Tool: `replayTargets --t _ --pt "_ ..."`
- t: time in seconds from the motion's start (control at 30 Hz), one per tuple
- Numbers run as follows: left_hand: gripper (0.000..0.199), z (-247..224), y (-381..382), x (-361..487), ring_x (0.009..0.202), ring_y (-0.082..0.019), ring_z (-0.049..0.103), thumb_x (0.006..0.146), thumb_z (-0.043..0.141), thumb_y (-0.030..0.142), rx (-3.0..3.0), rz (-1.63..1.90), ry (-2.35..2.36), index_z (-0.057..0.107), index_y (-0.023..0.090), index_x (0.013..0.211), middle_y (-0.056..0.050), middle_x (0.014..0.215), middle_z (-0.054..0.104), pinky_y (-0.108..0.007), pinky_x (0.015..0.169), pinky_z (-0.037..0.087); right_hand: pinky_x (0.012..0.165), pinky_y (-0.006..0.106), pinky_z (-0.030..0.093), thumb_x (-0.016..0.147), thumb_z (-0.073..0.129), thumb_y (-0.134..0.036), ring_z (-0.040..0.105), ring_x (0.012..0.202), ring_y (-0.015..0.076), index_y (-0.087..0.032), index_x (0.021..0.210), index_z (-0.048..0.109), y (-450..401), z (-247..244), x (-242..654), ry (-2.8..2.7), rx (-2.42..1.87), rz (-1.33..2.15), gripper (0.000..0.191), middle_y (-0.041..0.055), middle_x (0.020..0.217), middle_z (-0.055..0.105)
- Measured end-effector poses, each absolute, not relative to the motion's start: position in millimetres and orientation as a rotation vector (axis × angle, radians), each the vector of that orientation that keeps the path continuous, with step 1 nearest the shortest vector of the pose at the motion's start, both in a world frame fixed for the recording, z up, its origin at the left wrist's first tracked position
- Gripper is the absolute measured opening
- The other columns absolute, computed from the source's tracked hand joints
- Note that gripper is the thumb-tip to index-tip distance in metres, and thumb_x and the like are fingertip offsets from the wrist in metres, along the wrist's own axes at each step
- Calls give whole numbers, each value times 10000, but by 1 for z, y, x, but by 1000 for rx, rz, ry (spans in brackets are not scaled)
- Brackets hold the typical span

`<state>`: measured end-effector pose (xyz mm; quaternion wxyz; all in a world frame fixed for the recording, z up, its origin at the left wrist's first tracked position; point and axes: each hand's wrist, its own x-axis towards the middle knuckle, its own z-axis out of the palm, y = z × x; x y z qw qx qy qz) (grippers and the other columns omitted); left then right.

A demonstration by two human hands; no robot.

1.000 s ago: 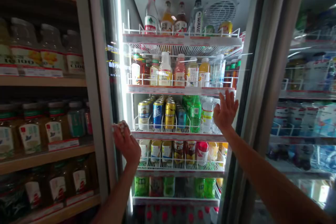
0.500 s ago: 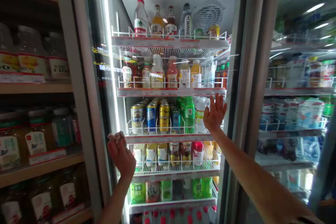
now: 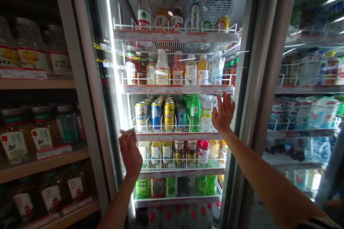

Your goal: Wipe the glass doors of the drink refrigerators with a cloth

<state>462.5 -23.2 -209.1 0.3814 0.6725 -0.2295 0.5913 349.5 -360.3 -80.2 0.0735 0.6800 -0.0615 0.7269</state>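
My left hand (image 3: 130, 155) is raised at the left of a lit drinks fridge. Its fingers are closed on a crumpled, pale cloth (image 3: 128, 133), slightly blurred, which shows at the fingertips. Farther right, my right hand (image 3: 224, 112) is up with its fingers spread and holds nothing. It appears flat on the glass door (image 3: 212, 98), in front of the shelf with the bottles, though contact is hard to make out. Behind the glass, beer cans (image 3: 169, 114) and a green bottle (image 3: 195, 112) stand between the two hands.
Wire shelves (image 3: 177, 89) carry bottles and cans. A steel door frame (image 3: 264, 78) rises at the right, with another stocked fridge beyond it. On the left, a wooden shelf (image 3: 64, 159) holds jars and bottles near my left arm.
My left hand has moved right with the cloth, towards the middle of the fridge. The right hand stays at nearly the same spot on the door. The view has shifted slightly.
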Motion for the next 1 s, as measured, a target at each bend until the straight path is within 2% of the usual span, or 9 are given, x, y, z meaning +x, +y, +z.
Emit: replayTargets --t 0.07,0.13,0.3,0.4,0.53,0.6,0.8,0.87,1.0 --pt "589 -198 -11 470 1434 -282 3 879 277 78 1591 1613 -354 173 143 1456 -147 1557 33 -549 1157 56 1126 505 189 891 354 -300 217 1415 244 -178 1396 372 -359 -80 351 -205 2045 2199 520 119 1478 353" --pt "605 -195 -29 465 1431 -294 -21 873 287 73 1540 1660 -258 163 157 1460 -136 1560 -18 -557 1155 60 1126 503 191 889 355 -303 222 1413 245 -184 1396 375 -358 -80 351 -228 2072 2189 521 114 1477 357" --pt "601 -213 -97 433 1411 -203 199 830 333 13 1774 1594 -1036 390 251 1379 -51 1511 292 -425 1142 271 1119 500 197 888 340 -315 239 1408 243 -170 1355 434 -359 -80 348 -248 2109 2164 497 124 1455 391" --pt "626 -205 -83 435 1396 -156 239 822 334 -5 1792 1612 -1187 411 303 1361 4 1458 395 -362 1135 300 1117 496 204 889 337 -310 239 1408 237 -168 1344 445 -358 -80 347 -237 2104 2166 489 125 1446 403" --pt "624 -160 -56 451 1435 -215 90 858 341 44 1623 1697 -682 249 243 1442 -48 1562 104 -484 1167 179 1124 485 203 899 321 -290 226 1412 222 -160 1347 438 -356 -80 349 -235 2057 2172 481 128 1441 409" --pt "632 -143 -75 447 1438 -225 56 856 334 37 1582 1708 -660 236 240 1446 -45 1568 42 -505 1165 153 1124 484 205 900 319 -276 217 1416 220 -153 1349 433 -356 -80 350 -243 2031 2176 479 133 1441 408" --pt "576 -140 -152 418 1426 -165 126 840 383 43 1723 1740 -1567 373 229 1385 -18 1483 346 -384 1148 237 1122 475 208 899 333 -277 215 1417 215 -165 1365 415 -358 -81 349 -221 2033 2151 486 132 1441 409" --pt "562 -129 -135 430 1423 -169 147 839 379 41 1715 1799 -1383 407 234 1366 -24 1468 374 -401 1155 221 1124 484 202 898 337 -267 210 1419 219 -165 1380 395 -358 -81 349 -201 2038 2156 496 135 1451 394" --pt "532 -87 -86 458 1428 -229 138 844 384 78 1536 1794 -620 417 190 1364 -73 1526 247 -493 1152 213 1123 502 201 887 341 -238 200 1421 228 -171 1401 363 -355 -82 351 -196 2040 2188 519 131 1465 375"
